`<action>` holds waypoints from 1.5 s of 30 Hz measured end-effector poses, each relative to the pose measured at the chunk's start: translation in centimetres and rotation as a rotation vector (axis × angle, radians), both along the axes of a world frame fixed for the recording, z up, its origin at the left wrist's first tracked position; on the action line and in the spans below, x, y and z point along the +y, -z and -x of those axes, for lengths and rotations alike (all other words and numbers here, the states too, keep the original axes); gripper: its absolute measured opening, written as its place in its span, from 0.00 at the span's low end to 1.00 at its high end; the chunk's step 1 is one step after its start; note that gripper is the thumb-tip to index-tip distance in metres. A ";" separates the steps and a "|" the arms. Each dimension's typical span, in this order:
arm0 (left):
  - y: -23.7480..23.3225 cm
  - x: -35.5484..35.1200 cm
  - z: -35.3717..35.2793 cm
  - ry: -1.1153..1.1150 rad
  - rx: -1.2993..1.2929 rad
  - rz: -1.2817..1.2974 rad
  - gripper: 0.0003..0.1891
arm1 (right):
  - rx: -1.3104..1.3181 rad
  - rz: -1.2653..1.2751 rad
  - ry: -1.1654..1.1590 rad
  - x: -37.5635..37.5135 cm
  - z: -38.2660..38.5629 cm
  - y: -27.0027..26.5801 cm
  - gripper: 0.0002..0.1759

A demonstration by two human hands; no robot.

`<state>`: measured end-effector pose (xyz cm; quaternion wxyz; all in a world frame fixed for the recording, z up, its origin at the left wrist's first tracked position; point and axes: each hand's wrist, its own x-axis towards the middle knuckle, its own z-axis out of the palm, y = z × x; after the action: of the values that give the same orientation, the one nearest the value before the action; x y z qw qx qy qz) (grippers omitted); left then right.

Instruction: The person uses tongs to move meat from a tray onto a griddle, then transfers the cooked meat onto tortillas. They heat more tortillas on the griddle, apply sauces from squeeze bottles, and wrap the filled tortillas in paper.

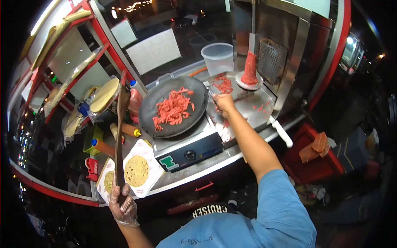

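Observation:
My left hand, in a clear plastic glove, is closed round the handle of a long dark spatula held upright. Beside it a flatbread lies on white printed paper, and part of another shows behind the spatula. With fingers wrapped round a metal handle, my right hand is just right of the black pan. Red meat strips lie in the pan, over the stove. More meat pieces are on the steel tray beyond my right hand.
Meat on a vertical spit stands at the back right. A white-handled knife juts over the counter's right edge. Sauce bottles stand left of the stove. A clear bucket sits behind the tray. A red bin is lower right.

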<state>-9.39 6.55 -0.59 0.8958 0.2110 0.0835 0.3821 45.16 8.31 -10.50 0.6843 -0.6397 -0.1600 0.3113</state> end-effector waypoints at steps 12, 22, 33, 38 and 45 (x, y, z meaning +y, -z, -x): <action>2.5 6.1 6.6 0.126 0.148 -0.049 0.33 | -0.093 0.387 0.354 -43.6 23.2 0.5 0.15; 1.9 6.4 5.8 0.225 0.096 -0.006 0.32 | -0.183 1.445 -0.037 -31.7 24.3 19.9 0.26; 3.3 4.4 4.1 0.078 0.576 -0.267 0.35 | -0.365 0.232 -0.335 -28.1 22.0 -11.1 0.20; 2.9 1.3 -1.6 0.135 0.753 -0.489 0.34 | -0.609 0.574 -0.366 -10.5 11.5 -15.1 0.23; 1.7 -1.1 -7.4 0.181 0.501 -0.292 0.36 | -1.415 0.612 -0.409 1.0 9.4 -17.5 0.20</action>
<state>-2.01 5.50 -2.25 0.8379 0.4319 0.2270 0.2446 35.72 9.31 6.98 0.1438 -0.8029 -0.5781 -0.0194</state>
